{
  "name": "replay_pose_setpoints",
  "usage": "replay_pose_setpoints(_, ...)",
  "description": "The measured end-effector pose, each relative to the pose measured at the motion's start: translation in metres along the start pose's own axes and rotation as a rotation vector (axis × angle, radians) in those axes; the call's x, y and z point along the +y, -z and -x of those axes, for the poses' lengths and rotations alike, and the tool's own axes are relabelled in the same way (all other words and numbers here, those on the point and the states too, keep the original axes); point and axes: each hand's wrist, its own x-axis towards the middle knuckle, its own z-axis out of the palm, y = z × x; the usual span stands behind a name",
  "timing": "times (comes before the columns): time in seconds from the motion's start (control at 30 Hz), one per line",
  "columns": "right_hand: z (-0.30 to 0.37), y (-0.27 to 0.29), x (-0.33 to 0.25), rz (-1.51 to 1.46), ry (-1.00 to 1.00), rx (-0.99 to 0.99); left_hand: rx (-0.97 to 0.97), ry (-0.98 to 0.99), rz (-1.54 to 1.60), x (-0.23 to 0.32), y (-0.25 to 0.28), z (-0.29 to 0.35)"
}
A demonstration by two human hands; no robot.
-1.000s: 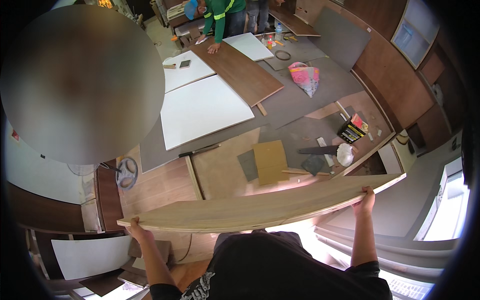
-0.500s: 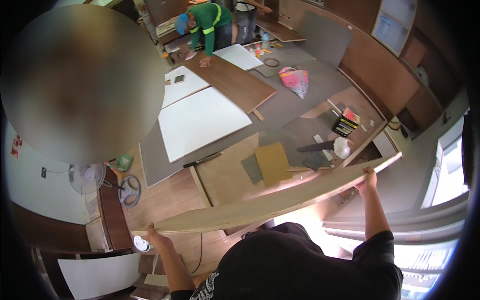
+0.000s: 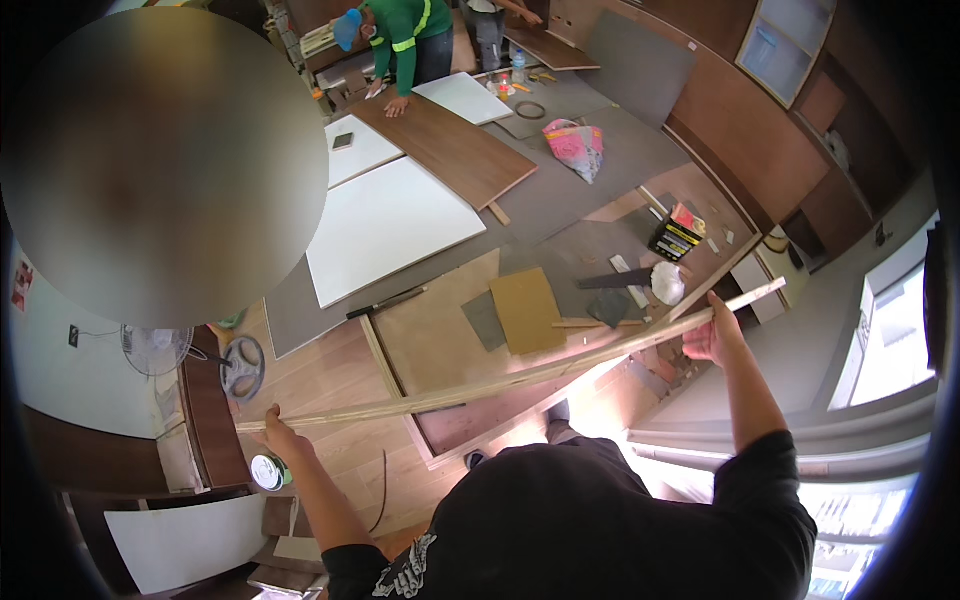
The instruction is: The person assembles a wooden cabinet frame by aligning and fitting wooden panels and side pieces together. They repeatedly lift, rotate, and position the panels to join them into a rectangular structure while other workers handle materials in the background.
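Note:
A long pale wooden board [image 3: 500, 383] spans the view in front of my body, seen now almost edge-on as a thin strip. My left hand [image 3: 283, 436] grips it near its left end, thumb on the upper side. Farther right, my right hand [image 3: 712, 337] is closed on the board a little short of its right end, which is raised higher in the picture. Beyond the board lies a low brown work panel [image 3: 430, 345] with a tan sheet [image 3: 528, 312], a grey sheet [image 3: 484, 321] and a handsaw [image 3: 615, 281] on it.
Across the work surface, a person in a green top [image 3: 418, 35] leans over a brown panel [image 3: 450, 150]. White panels [image 3: 395, 230] lie beside it. A pink bag [image 3: 577, 148] and black box [image 3: 677, 238] are at right. A fan [image 3: 160, 348] and can [image 3: 268, 472] are at left.
The board has tilted in my hands from showing its broad face to nearly edge-on, and both hands have shifted slightly left and up in view. The whole scene has shifted a little left.

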Motion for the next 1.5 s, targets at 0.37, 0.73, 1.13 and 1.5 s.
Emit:
replay_pose_setpoints(0.37, 0.026, -0.059, -0.035, 0.928, 1.684, -0.409, 0.033, 0.004, -0.111, 0.012, 0.006, -0.048)
replay_pose_setpoints(0.73, 0.011, -0.106, -0.057, 1.614, 1.242, -0.666, -0.027, 0.04, 0.243, -0.004, -0.044, 0.112)
replay_pose_setpoints(1.13, 0.071, -0.185, -0.025, 1.573, 1.315, -0.879, -0.297, 0.395, -0.393, -0.173, -0.021, 0.306)
replay_pose_setpoints(1.5, 0.072, -0.183, -0.015, 1.383, 1.568, -0.66, -0.708, -0.176, -0.361, -0.042, -0.001, 0.247)
